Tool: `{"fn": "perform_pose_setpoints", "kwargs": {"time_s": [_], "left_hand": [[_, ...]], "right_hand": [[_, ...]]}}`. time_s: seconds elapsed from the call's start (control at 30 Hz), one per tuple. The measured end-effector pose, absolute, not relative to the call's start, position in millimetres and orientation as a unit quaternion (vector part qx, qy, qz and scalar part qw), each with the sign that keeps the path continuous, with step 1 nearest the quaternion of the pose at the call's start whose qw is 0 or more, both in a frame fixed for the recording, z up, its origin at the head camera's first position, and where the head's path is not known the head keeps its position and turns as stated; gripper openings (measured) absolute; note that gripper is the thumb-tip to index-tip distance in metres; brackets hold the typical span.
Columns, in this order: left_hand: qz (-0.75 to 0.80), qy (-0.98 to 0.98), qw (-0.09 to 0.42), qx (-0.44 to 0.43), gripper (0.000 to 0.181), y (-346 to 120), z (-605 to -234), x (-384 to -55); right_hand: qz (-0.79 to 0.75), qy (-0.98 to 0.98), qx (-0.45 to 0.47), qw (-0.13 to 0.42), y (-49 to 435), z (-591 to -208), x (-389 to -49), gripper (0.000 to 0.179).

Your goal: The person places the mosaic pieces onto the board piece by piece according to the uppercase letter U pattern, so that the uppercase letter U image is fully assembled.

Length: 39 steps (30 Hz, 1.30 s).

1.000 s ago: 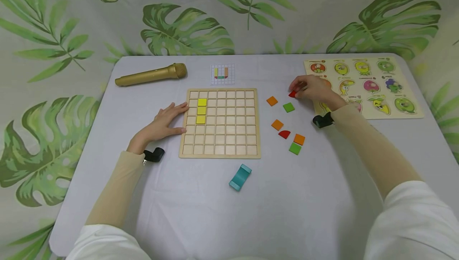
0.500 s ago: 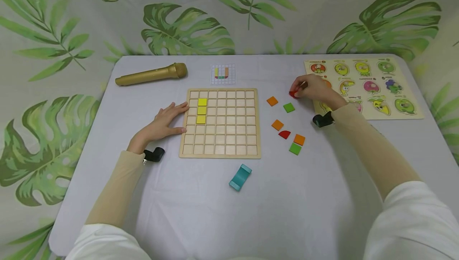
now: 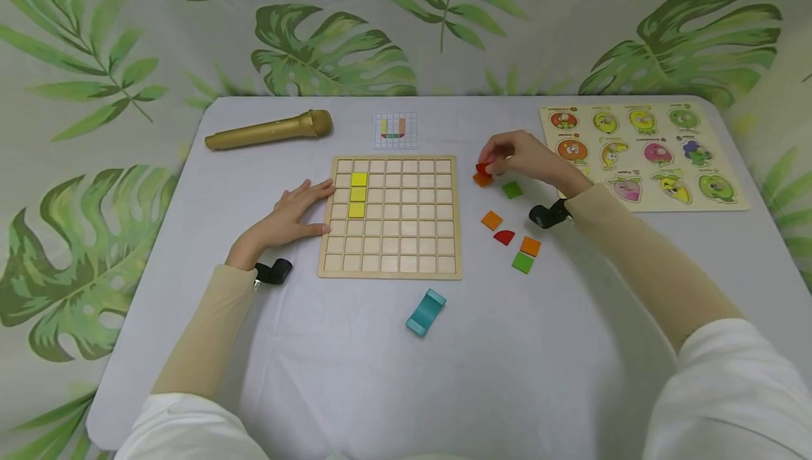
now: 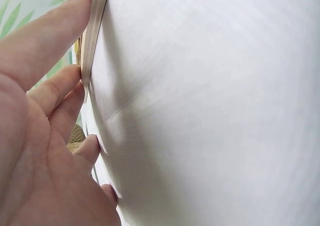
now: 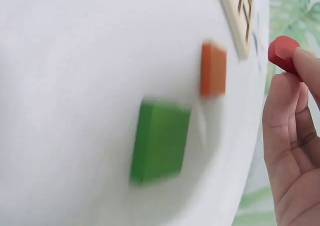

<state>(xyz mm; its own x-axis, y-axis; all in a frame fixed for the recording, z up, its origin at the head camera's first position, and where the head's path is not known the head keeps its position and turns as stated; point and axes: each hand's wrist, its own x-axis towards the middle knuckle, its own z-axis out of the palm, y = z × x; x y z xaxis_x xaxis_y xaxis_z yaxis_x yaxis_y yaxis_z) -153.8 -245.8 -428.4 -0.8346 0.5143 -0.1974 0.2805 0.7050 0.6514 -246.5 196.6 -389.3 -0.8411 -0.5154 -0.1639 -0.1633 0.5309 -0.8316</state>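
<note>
A wooden grid board (image 3: 390, 234) lies mid-table with several yellow square tiles (image 3: 358, 194) in its second column. My left hand (image 3: 288, 219) touches the board's left edge with spread fingers; in the left wrist view the fingertips meet the board's side (image 4: 95, 31). Between thumb and fingers my right hand (image 3: 523, 157) pinches a red quarter-round tile (image 5: 284, 53), raised off the table. In the head view that tile overlaps an orange square tile (image 3: 483, 179). Just right of it lies a green square tile (image 3: 512, 190).
More tiles lie nearer the front: orange (image 3: 491, 220), red (image 3: 504, 237), orange (image 3: 530, 246) and green (image 3: 523, 262). A pattern card (image 3: 396, 130) and gold microphone (image 3: 269, 131) are behind the board, a teal curved piece (image 3: 426, 313) in front. A fruit puzzle board (image 3: 643, 153) lies back right.
My right hand has moved left with the red quarter-round tile, away from the fruit puzzle board and toward the grid board. The left hand stays at the board's edge.
</note>
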Motion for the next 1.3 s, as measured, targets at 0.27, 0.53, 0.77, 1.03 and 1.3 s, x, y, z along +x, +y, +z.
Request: {"fn": "perform_pose_setpoints", "kwargs": {"time_s": [0.27,0.53,0.77,1.03,1.3], "left_hand": [[0.312,0.906,0.184,0.218,0.077,-246.5,-430.1,-154.7],[0.316,0.905,0.185,0.218,0.077,-245.8,-429.6,-154.2],[0.314,0.906,0.186,0.214,0.076,-246.4,-430.4,-154.4],[0.317,0.905,0.190,0.212,0.075,-247.0,-430.2,-154.6],[0.318,0.904,0.190,0.214,0.075,-246.7,-429.9,-154.5]], "right_hand": [[-0.448,0.825,-0.253,0.233,141.0,-384.1,-239.4,0.010],[-0.470,0.780,-0.306,0.278,86.4,-383.3,-230.1,0.010],[-0.453,0.764,-0.352,0.294,41.2,-394.2,-222.9,0.008],[-0.422,0.777,-0.357,0.301,5.0,-406.5,-207.0,0.008],[-0.364,0.813,-0.367,0.269,-8.3,-406.1,-194.7,0.008]]}}
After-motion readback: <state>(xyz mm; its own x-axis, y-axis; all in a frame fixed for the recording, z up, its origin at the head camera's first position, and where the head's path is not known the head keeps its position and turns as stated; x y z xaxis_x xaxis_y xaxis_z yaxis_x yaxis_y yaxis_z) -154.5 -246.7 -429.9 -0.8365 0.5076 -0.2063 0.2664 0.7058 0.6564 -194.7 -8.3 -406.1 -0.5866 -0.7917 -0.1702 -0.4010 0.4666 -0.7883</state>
